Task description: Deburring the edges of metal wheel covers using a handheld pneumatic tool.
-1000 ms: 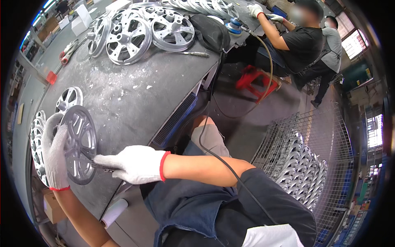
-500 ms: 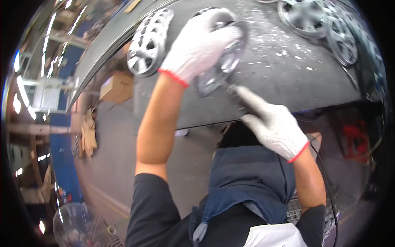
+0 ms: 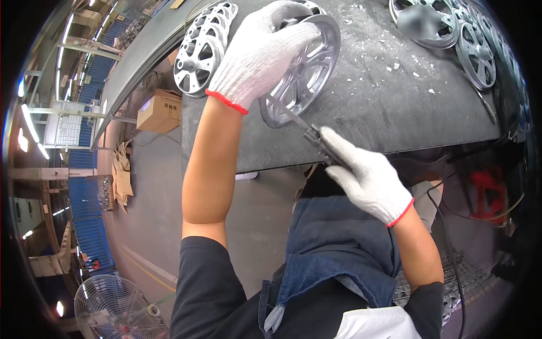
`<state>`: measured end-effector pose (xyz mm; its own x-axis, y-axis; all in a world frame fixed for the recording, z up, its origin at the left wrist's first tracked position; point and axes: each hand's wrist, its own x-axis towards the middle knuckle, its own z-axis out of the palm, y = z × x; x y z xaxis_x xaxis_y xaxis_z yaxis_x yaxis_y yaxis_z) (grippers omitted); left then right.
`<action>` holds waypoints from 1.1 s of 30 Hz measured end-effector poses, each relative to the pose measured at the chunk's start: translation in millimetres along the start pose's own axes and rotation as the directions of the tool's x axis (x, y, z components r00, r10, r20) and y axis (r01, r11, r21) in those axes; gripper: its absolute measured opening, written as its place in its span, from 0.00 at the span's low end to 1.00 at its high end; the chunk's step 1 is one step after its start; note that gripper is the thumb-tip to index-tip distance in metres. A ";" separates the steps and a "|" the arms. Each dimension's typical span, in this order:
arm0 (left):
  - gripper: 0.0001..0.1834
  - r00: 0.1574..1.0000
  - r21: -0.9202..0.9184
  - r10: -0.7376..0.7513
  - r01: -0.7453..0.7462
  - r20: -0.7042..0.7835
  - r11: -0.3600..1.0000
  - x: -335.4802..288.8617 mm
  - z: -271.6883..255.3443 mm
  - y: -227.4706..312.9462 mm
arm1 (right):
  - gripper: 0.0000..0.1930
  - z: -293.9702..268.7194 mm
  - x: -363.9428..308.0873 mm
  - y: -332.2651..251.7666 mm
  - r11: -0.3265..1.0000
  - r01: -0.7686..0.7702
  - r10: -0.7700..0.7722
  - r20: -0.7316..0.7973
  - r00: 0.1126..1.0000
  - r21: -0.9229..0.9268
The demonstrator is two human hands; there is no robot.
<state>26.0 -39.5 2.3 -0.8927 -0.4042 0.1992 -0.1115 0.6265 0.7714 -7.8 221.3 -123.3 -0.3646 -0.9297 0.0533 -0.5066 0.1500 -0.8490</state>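
A spoked grey metal wheel (image 3: 316, 73) is held tilted over the dark table, near its front edge. My left hand (image 3: 268, 51), in a white knitted glove with a red cuff, is closed on the wheel's upper left side and hides part of its rim. My right hand (image 3: 367, 178), gloved the same way, grips the black handle of a thin-bladed scraping knife (image 3: 293, 117). The blade points up and left, its tip at the wheel's lower left rim; whether it touches cannot be made out. Part of another wheel (image 3: 314, 8) shows behind my left hand.
A row of leaning spoked wheels (image 3: 195, 66) stands on the table's left. More wheels (image 3: 477, 53) crowd the right side, with a slim tool (image 3: 484, 104) beside them. Pale shavings (image 3: 389, 42) litter the tabletop (image 3: 384, 118). A cardboard box (image 3: 161, 111) and a fan (image 3: 119, 309) are at left.
The wheel in my left hand has turned, showing more of its spoked face. The knife's blade, blurred before, now lies by the lower left rim. My right hand has shifted slightly left.
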 end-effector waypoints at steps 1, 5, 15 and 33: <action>0.20 0.999 -0.036 0.040 -0.040 -0.027 0.999 -2.2 0.0 -0.1 | 0.35 4.4 2.5 5.2 0.997 0.027 -0.020 -0.088 0.996 0.074; 0.21 0.998 0.025 0.035 -0.034 -0.053 0.999 0.9 -1.4 -11.8 | 0.34 16.2 1.3 0.8 0.988 0.037 -0.015 -0.142 0.990 0.151; 0.23 0.999 0.108 -0.006 0.010 -0.039 0.994 -27.2 -0.5 4.4 | 0.35 0.6 -8.6 -14.0 0.985 0.046 -0.056 -0.061 0.997 -0.167; 0.23 0.958 -0.340 -0.069 -0.030 -0.277 0.940 -74.3 6.9 -19.8 | 0.40 9.5 -2.0 -0.9 0.575 -0.542 0.177 0.553 0.814 0.613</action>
<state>91.5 -17.3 -31.9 -0.7271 -0.6153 0.3047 0.0705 0.3745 0.9245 0.8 219.8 -127.6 0.0457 -0.9162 -0.3980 0.3848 0.3838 -0.8394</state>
